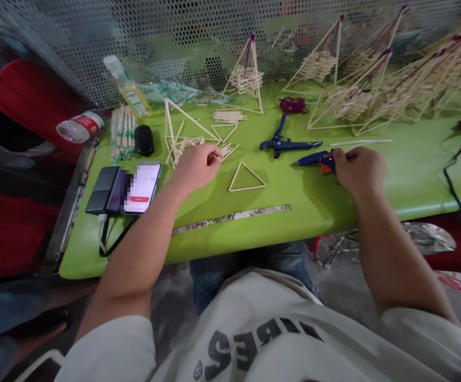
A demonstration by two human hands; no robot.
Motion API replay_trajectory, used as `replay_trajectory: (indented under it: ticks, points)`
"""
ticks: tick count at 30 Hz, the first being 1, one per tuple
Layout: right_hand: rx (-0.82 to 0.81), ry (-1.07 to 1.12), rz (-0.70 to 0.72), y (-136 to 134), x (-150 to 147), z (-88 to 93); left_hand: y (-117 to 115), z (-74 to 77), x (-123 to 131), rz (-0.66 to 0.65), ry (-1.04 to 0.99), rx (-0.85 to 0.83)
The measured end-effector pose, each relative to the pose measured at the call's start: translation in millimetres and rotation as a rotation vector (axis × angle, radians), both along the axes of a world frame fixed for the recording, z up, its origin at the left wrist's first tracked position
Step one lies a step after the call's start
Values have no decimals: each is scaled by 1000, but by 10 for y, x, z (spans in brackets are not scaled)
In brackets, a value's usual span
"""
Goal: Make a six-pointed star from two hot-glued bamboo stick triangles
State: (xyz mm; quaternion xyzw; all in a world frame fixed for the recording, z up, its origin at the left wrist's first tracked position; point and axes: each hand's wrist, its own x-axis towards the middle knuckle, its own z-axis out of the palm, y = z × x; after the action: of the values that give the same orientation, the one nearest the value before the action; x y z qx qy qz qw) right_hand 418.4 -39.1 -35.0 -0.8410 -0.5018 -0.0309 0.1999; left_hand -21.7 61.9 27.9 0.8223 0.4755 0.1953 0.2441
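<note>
My right hand (359,170) is closed around the back of a blue hot glue gun (313,158) with an orange trigger, its nozzle pointing left. My left hand (198,165) has its fingers pinched beside a pile of thin wooden sticks (228,150); whatever is between the fingertips is hidden. Between the hands lies a small triangle (248,188) made of sticks, flat on the green table (222,239). Behind my left hand lie another small stick triangle (225,131), a larger stick frame (188,116) and a stack of short sticks (229,115).
Blue cutters (280,144) lie behind the glue gun, near a clear glue stick (361,142) and purple yarn (293,105). Finished stick pyramids (250,74) line the mesh panel (198,32). A phone (145,185), power bank (102,190) and bottles (132,95) occupy the left.
</note>
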Motion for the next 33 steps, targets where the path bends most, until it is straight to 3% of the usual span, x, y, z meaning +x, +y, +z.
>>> replay_trajectory:
  ticks: [4,6,9,13,17,23,33]
  points:
    - [-79,-87,-188,29,-73,92,-53,-40,72,60,-101,86]
    - [-56,-154,-145,87,-187,222,-87,-112,142,66,-108,74]
    - [-14,-186,203,271,-500,470,-110,-245,241,60,-136,63]
    - [-166,-27,666,613,-1057,656,-87,-362,275,48,-132,-19]
    - [-275,56,890,779,-1380,485,-87,-384,270,4,-66,-147]
    - [-120,223,1020,545,-1329,111,-120,-375,347,-31,40,-226]
    - [-44,234,1115,449,-1333,78,-137,-321,347,8,153,-301]
